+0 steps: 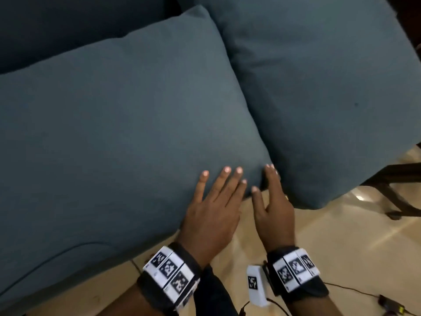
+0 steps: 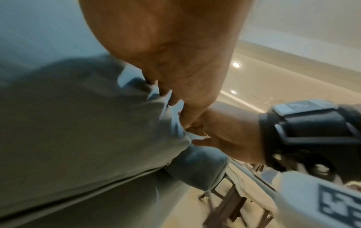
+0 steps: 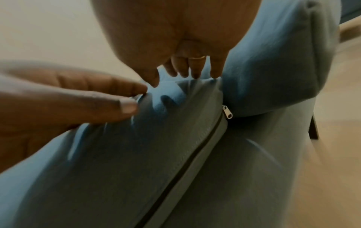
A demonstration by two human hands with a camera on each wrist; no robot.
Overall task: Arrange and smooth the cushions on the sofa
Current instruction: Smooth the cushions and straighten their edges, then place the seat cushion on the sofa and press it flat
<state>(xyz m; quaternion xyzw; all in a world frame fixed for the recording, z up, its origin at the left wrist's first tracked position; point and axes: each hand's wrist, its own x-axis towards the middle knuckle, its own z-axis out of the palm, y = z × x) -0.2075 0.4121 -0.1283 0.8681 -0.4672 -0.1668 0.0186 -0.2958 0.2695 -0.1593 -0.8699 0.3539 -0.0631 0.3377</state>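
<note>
A large blue-grey cushion [image 1: 118,124] lies across the sofa seat [image 3: 244,162], filling the left and middle of the head view. Its near right corner sits at the front edge of the seat, pressed against a second cushion [image 1: 319,87] of the same colour that lies to its right. The 2 cushions touch along one long side.

The left hand [image 1: 214,206] rests flat on the near corner of the large cushion, fingers [image 1: 224,179] spread and nearly straight, palm down on the fabric. This grip is open and holds nothing; it only presses on the cloth, which puckers into small folds under the fingertips in the left wrist view.

The right hand [image 1: 272,201] stands just beside the left, at the very corner of the large cushion, in the gap where the 2 cushions meet. Its fingers are extended and close together, tips touching the corner's top edge, thumb held apart toward the left hand. This grip is also open, closed round nothing.

In the right wrist view a zip [image 3: 187,157] runs along the cushion's side edge, its metal pull [image 3: 227,113] at the corner, just below the right fingertips.

Both wrists carry black bands with black-and-white marker tags [image 1: 169,270]. Below the seat is a pale tiled floor [image 1: 330,238], with a dark wooden frame [image 1: 391,190] at the right.
</note>
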